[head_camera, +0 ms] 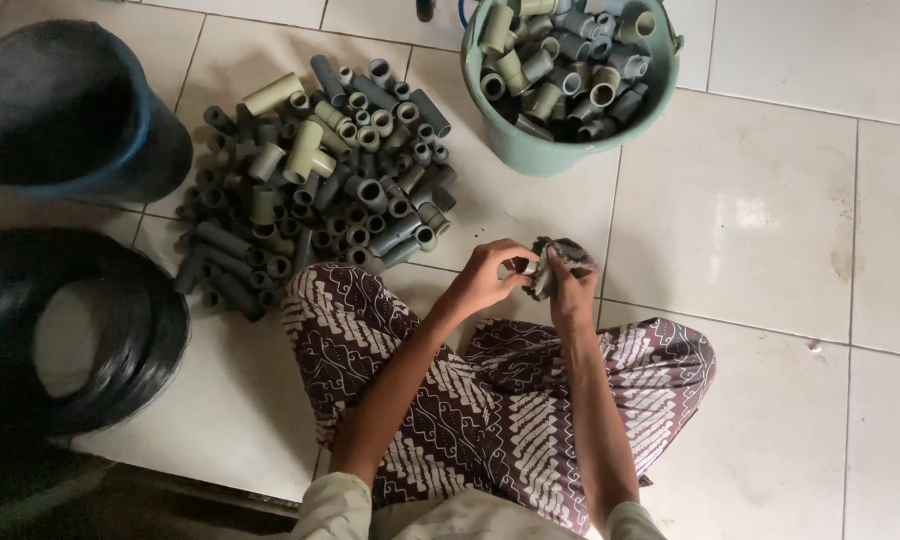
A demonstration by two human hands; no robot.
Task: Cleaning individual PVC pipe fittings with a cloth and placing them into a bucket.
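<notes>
Left hand [485, 280]: fingers closed on a short pipe piece [523, 266].
Right hand [570, 283]: clamped on a dark rag [560, 255].
Green bucket [530, 150]: filled with pipe pieces.
Floor pile [320, 170]: loose pipe pieces.

Surface: pale tiled floor [770, 200].
Centre left: loose heap of short grey pipe pieces [320, 170].
Top: green bucket [540, 150] filled with more pieces.
Left: dark blue-rimmed tub [160, 150]; black wire coil [140, 330].
Foreground: person seated cross-legged.
</notes>
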